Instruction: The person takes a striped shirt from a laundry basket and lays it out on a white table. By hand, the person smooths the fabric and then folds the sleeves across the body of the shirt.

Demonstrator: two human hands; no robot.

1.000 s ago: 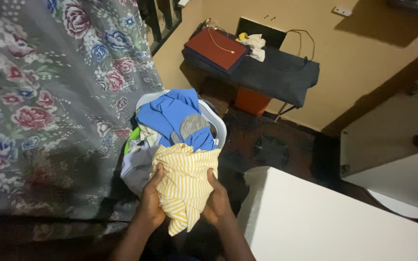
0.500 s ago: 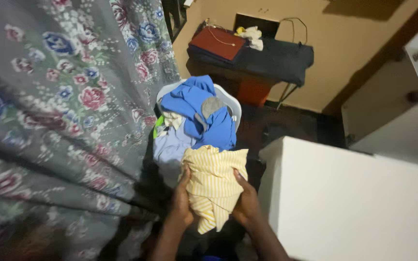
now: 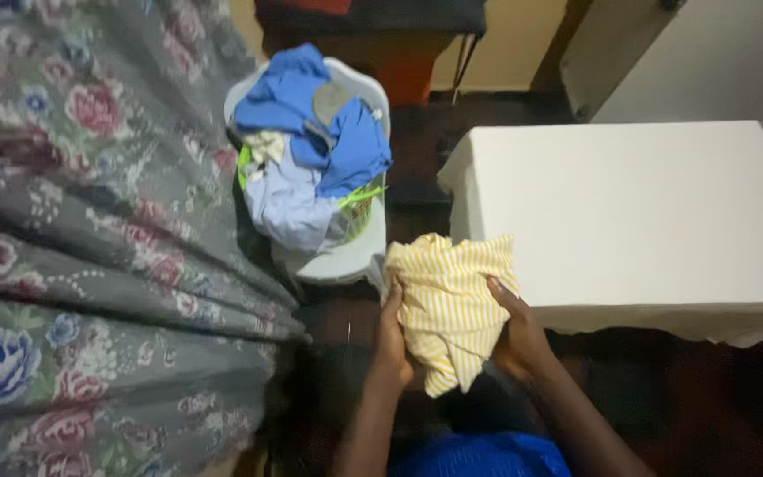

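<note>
A bunched yellow-and-white striped cloth (image 3: 449, 296) is held between both my hands, low in the middle of the view. My left hand (image 3: 391, 340) grips its left side and my right hand (image 3: 514, 331) grips its right side. The cloth hangs beside the near left corner of a white-covered table (image 3: 646, 212). Behind it stands a pale laundry basket (image 3: 346, 256) piled with clothes, a blue garment (image 3: 328, 124) on top and a light lilac one (image 3: 289, 199) below.
A grey bedspread with red and blue flowers (image 3: 72, 230) fills the left side. A dark-covered stand (image 3: 381, 18) is at the top, against a tan wall. A white cabinet (image 3: 691, 57) stands at the top right. The floor is dark.
My hands have carried the striped cloth away from the basket, toward the white table's corner. The view has tilted down, so the basket now lies farther up and the table fills the right.
</note>
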